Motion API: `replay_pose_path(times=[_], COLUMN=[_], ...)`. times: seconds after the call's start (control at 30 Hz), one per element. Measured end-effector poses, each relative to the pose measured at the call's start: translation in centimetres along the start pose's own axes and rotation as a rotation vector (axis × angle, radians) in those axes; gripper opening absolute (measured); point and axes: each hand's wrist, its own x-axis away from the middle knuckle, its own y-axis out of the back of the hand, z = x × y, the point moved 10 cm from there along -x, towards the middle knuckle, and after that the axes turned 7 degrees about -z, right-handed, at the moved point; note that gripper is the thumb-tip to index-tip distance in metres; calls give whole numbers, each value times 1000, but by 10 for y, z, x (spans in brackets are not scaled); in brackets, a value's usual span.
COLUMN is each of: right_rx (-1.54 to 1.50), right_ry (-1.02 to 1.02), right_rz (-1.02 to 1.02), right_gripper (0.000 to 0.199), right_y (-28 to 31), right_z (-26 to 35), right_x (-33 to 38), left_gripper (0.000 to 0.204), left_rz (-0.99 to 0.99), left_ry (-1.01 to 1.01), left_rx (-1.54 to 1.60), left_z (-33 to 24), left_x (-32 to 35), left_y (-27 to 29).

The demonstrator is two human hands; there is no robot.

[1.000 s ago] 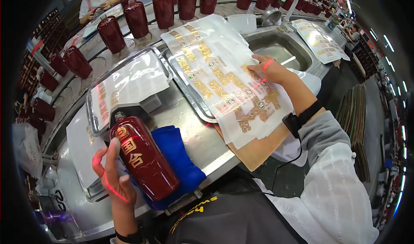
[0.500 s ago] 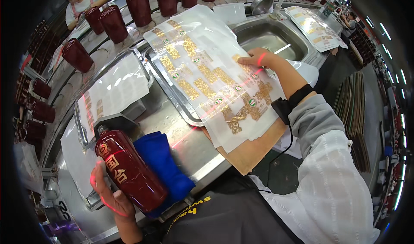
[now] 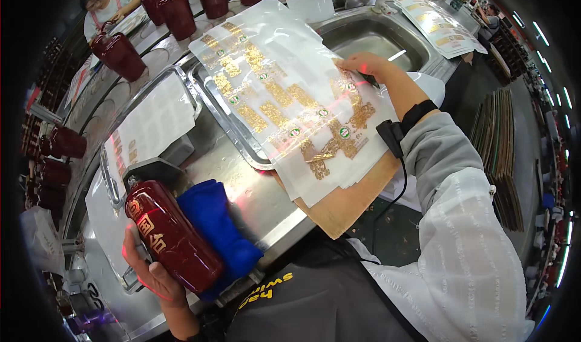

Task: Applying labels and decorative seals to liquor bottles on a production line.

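The left hand grips a dark red bottle beside a blue cloth; the right hand lies flat, fingers spread, on gold label sheets.

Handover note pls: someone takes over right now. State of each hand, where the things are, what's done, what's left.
Left hand: holds the dark red bottle on its side at the counter's near edge, beside the blue cloth.
Right hand: fingertips on the gold label sheets, which lie over the metal tray next to the sink.
Done: bottle in hand.
Left: no label lifted off the sheets yet; more red bottles stand along the back.
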Motion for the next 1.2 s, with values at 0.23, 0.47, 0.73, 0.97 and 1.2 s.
replay_pose_path(times=[0.23, 0.47, 0.73, 0.97, 1.2], right_rx=[308, 127, 198, -37, -373], right_ry=[230, 981, 989, 1031, 852], right_rz=[-315, 43, -49, -131, 68], right_gripper=[22, 38, 26, 12, 8], right_y=[34, -16, -65, -32, 12], right_z=[38, 135, 156, 149, 164], right_x=[13, 192, 242, 239, 240], left_gripper=[72, 73, 58, 38, 38], left_rz=[21, -28, 57, 137, 481], left_ry=[12, -7, -326, -323, -363], left_rx=[6, -34, -262, -144, 89], left_z=[2, -12, -79, -137, -191], left_x=[1, -4, -21, -48, -63], left_y=[-1, 1, -3, -34, -133])
